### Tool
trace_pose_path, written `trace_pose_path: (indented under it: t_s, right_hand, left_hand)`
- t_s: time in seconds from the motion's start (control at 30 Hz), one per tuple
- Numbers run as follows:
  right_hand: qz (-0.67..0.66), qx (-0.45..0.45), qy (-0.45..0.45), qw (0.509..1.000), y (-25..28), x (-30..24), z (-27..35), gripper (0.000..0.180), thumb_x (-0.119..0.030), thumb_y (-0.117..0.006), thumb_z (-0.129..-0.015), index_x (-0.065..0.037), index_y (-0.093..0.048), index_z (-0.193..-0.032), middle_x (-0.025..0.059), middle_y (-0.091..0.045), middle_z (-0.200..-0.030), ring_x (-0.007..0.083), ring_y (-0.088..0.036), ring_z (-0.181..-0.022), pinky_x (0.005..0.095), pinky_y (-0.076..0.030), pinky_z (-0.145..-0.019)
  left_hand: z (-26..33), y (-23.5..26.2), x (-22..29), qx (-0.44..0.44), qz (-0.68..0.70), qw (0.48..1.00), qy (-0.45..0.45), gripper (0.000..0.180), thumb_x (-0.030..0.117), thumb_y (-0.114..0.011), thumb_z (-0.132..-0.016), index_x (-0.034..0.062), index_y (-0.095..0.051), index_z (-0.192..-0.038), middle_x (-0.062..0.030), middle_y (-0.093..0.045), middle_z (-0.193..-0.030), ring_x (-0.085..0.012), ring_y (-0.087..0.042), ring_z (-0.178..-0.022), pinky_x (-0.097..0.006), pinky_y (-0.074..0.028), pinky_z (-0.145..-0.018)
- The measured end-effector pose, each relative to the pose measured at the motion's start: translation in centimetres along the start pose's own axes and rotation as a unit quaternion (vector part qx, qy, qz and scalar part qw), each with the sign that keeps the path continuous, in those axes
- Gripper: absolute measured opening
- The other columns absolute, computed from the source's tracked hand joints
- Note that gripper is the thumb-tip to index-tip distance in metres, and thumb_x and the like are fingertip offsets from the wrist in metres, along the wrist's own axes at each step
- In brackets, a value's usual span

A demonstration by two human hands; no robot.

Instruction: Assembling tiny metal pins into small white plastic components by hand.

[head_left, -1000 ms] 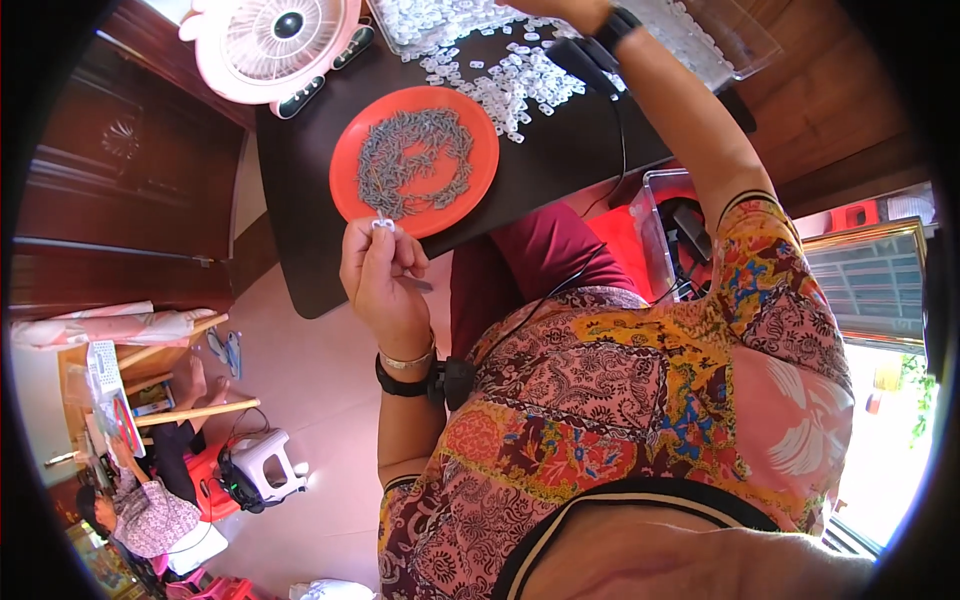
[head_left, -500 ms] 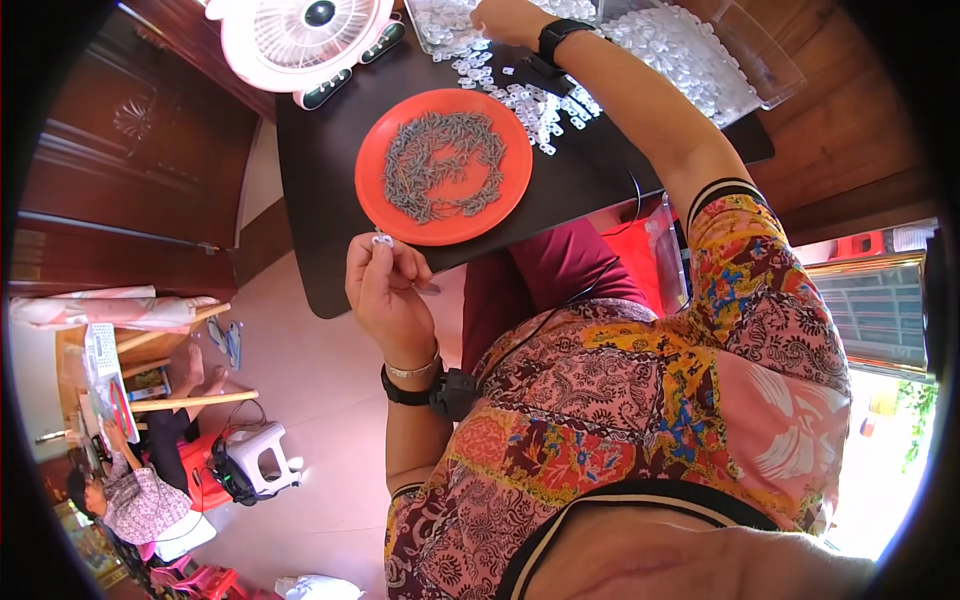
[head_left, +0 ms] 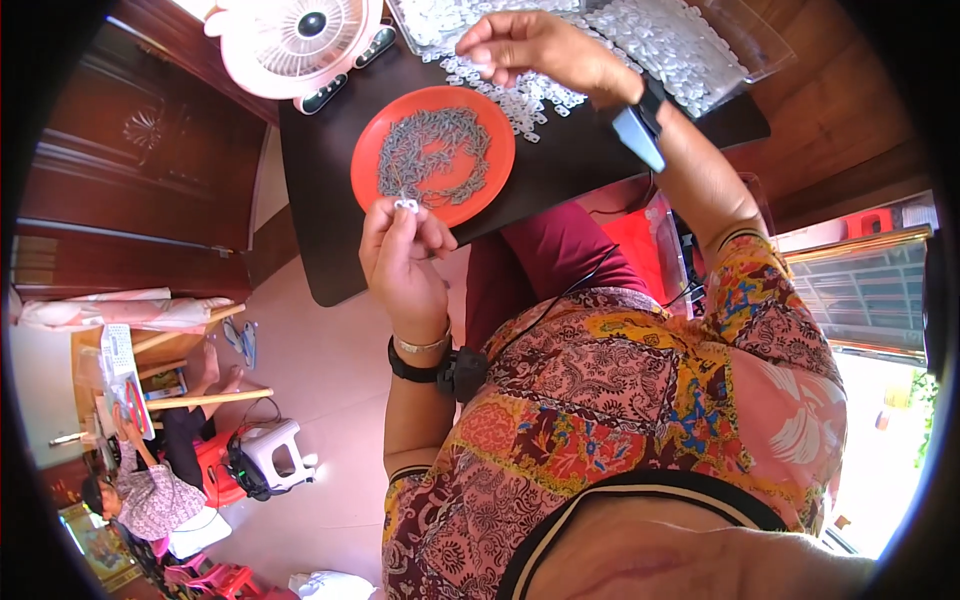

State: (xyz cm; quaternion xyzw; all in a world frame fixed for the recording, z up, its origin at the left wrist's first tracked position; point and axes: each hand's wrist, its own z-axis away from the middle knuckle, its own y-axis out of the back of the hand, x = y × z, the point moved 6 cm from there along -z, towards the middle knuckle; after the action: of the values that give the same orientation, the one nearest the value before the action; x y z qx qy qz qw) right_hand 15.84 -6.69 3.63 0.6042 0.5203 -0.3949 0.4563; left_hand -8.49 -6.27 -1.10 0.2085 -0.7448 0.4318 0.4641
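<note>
My left hand [head_left: 408, 265] is closed, pinching a small white plastic piece with holes [head_left: 406, 205] between thumb and forefinger, at the near edge of a red round plate [head_left: 470, 208]. On that plate lies a ring-shaped heap of small thin grey pieces [head_left: 400, 150], too fine to name. Above the loose white plastic pieces [head_left: 540, 97] on the table, my right hand [head_left: 545, 52] has its thumb and fingers drawn together. Something pale shows at those fingertips, but I cannot make it out.
Clear boxes of white pieces [head_left: 672, 50] stand at the back of the dark table [head_left: 330, 220]. A pink-and-white fan [head_left: 300, 45] occupies the back left. Farther left, a seated person [head_left: 160, 500] is near a grey-white stool [head_left: 275, 457].
My right hand has come back from the box of white pieces toward me, over the loose ones. My left hand has shifted slightly right and up, still pinching its white piece.
</note>
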Motion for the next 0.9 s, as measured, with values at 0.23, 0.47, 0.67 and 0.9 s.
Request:
trace_pose_path:
  t_s: [0.23, 0.47, 0.67, 0.9]
  right_hand:
    - [-0.125, 0.049, 0.023, 0.991, -3.5, -0.1, 3.6, 0.020, -0.010, -0.058, -0.092, -0.002, -0.063, -0.110, -0.0004, -0.064, -0.089, 0.0062, -0.056, -0.073, 0.0208, -0.045, -0.066]
    - [-0.059, 0.038, 0.071, 0.995, -6.4, -0.7, 5.0, 0.020, -0.007, -0.061, -0.090, -0.005, -0.066, -0.110, -0.0014, -0.064, -0.088, 0.0039, -0.057, -0.076, 0.0200, -0.049, -0.069]
    - [-0.078, 0.033, 0.085, 0.993, -7.9, -0.4, 5.5, 0.021, -0.008, -0.064, -0.088, -0.001, -0.065, -0.108, 0.0007, -0.067, -0.090, 0.0060, -0.060, -0.080, 0.0222, -0.050, -0.074]
    - [-0.159, 0.050, 0.032, 0.985, -7.2, 0.7, 5.2, 0.019, -0.008, -0.062, -0.089, -0.003, -0.065, -0.107, -0.0001, -0.065, -0.087, 0.0042, -0.059, -0.073, 0.0198, -0.049, -0.068]
  left_hand:
    - [-1.8, -3.5, 0.7, -0.107, -0.054, 0.993, -0.021, 0.020, 0.014, -0.042, -0.097, 0.0009, -0.049, -0.084, -0.0070, -0.052, -0.065, -0.0140, -0.050, -0.055, -0.024, -0.039, -0.052]
    - [-2.8, -4.4, 0.9, -0.134, -0.059, 0.988, -0.050, 0.019, 0.015, -0.041, -0.096, -0.0004, -0.048, -0.087, -0.0105, -0.053, -0.069, -0.0191, -0.053, -0.062, -0.027, -0.043, -0.059]
    - [-2.8, -4.3, -0.1, -0.142, -0.044, 0.988, -0.037, 0.020, 0.015, -0.039, -0.095, 0.0002, -0.048, -0.085, -0.0086, -0.053, -0.067, -0.0163, -0.052, -0.058, -0.026, -0.043, -0.056]
    - [-2.0, -3.1, -0.3, -0.096, -0.078, 0.992, -0.008, 0.016, 0.011, -0.042, -0.093, 0.0003, -0.048, -0.083, -0.0055, -0.049, -0.062, -0.0130, -0.047, -0.054, -0.023, -0.038, -0.051]
